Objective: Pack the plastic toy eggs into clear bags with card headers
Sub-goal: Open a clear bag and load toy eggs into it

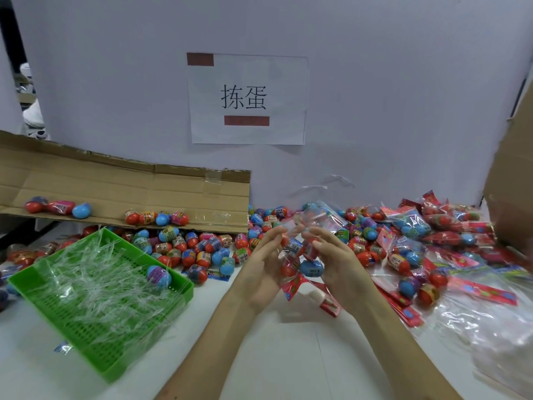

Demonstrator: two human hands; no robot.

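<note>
My left hand (264,262) and my right hand (336,259) together hold a clear bag (301,256) above the white table, fingers pinching its upper end. Inside it sit several red and blue toy eggs. The bag's red card header (297,284) hangs at the bottom, toward me. A heap of loose eggs (196,249) lies just beyond my hands. Filled bags with red headers (412,223) pile up at the right.
A green plastic basket (178,295) full of clear plastic strips, with one egg inside, stands at the left. A flattened cardboard sheet (121,186) leans behind it with a few eggs on it. Empty header bags (484,293) lie at the right, a cardboard box (513,180) beyond them.
</note>
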